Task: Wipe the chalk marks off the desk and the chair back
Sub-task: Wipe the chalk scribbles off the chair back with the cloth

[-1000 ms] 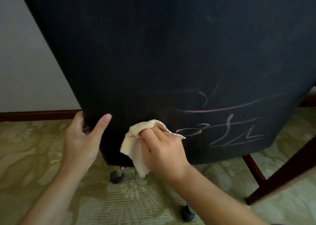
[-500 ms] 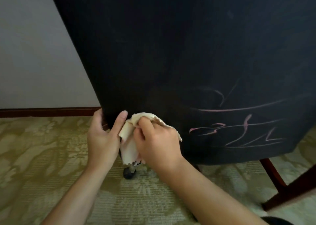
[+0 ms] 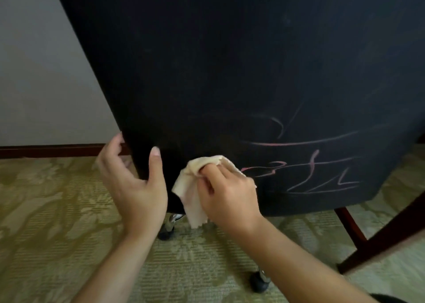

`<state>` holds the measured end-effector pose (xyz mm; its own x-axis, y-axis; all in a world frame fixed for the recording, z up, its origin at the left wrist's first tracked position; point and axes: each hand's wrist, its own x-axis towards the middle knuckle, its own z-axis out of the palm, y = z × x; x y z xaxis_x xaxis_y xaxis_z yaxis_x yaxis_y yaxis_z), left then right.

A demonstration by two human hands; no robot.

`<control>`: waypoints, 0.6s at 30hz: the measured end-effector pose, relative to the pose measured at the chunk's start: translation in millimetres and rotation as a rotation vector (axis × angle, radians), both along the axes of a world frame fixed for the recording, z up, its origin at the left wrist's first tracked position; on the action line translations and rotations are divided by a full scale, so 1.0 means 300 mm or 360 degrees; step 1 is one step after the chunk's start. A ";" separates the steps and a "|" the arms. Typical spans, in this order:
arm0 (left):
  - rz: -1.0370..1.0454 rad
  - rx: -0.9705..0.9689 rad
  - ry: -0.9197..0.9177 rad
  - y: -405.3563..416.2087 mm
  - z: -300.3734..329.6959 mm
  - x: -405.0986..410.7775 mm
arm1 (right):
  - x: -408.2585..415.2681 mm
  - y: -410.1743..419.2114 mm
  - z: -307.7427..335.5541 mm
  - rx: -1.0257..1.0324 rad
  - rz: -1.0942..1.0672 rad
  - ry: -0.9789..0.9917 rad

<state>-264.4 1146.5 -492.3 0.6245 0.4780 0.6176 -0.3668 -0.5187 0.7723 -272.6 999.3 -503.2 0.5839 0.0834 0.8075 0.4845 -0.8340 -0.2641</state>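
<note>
Chair back chalk-marked; right hand presses cloth on it.

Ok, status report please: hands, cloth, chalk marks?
Left hand grips chair back edge. Right hand presses cloth on it. Pink chalk marks remain right of cloth. Nothing in the way.

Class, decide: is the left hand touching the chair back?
Touching. The head view shows the left hand gripping the chair back at its edge, thumb in front.
</note>
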 end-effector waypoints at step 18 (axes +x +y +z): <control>-0.0314 0.0708 -0.0418 -0.175 0.016 0.046 | 0.002 -0.183 0.083 0.0145 -0.0146 -0.0286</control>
